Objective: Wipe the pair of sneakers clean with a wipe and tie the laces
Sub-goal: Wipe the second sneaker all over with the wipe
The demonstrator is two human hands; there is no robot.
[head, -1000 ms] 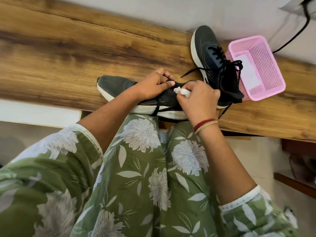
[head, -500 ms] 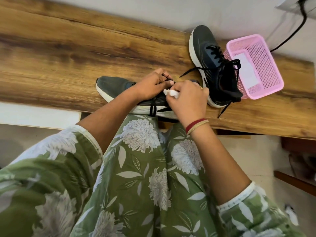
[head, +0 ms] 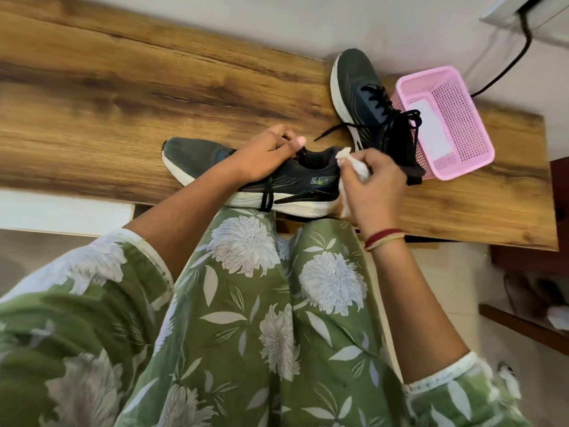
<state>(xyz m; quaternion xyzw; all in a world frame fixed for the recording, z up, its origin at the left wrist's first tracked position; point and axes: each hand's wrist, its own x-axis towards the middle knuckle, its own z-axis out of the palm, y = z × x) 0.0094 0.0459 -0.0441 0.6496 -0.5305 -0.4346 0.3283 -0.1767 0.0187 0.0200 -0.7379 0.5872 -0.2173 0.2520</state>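
One sneaker (head: 304,183) lies at the front edge of the table (head: 123,103) — left hand (head: 268,155) curled round its collar. Right hand (head: 375,186) clamps a bunched wipe (head: 357,166) at the heel. Best: brace firmly, short strokes along heel and white sole.

Seen from above, a person in green floral clothing (head: 277,318) sits at a wooden table (head: 123,103) with a dark sneaker (head: 295,183) along its near edge. The left hand (head: 268,155) grips its collar by the laces; the right hand (head: 374,186) pinches a crumpled white wipe (head: 357,167) at the heel. A second sneaker (head: 360,97) sits just beside a pink basket (head: 462,118)
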